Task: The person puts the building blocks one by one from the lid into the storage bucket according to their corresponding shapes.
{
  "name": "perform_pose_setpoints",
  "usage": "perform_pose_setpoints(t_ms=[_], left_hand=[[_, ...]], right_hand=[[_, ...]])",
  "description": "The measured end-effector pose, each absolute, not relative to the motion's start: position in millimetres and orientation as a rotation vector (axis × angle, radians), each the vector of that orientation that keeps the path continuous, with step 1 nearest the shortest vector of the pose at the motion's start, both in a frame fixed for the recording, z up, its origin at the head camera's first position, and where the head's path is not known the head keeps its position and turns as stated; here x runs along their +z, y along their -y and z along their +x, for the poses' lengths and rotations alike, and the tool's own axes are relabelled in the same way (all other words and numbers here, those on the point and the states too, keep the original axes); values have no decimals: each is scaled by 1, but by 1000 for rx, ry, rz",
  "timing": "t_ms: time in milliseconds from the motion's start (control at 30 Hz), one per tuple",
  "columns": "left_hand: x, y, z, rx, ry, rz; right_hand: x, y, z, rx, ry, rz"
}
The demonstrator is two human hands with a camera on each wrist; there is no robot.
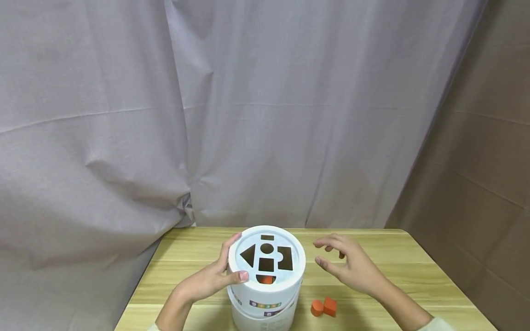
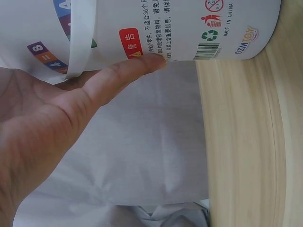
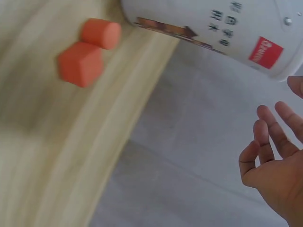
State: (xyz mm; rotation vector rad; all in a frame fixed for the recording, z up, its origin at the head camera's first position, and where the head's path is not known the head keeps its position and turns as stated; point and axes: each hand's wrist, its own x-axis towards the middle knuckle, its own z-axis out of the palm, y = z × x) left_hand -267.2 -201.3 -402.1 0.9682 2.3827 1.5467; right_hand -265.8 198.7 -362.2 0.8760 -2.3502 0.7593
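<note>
**Smooth white tub, two matte orange blocks**

The left hand curls round the glossy cylindrical shape-sorter bucket at the table's near centre. An orange piece peeks through its half-round slot, mostly hidden. The right hand hovers loose-fingered, empty. An orange cylinder and orange prism touch on the woodgrain.

"MADE IN CHINA", "OZMTOY" on bucket

Curtained recording setup, wooden table
</note>
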Motion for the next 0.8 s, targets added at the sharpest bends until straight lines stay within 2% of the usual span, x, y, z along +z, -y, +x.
perform_pose_setpoints(t_ms=[567, 800], left_hand=[[-406, 205, -263, 1559, -2372, 931], [-407, 205, -263, 1555, -2375, 952]], right_hand=[[-442, -230, -260, 686, 2474, 783], [-463, -243, -255, 691, 2758, 690]])
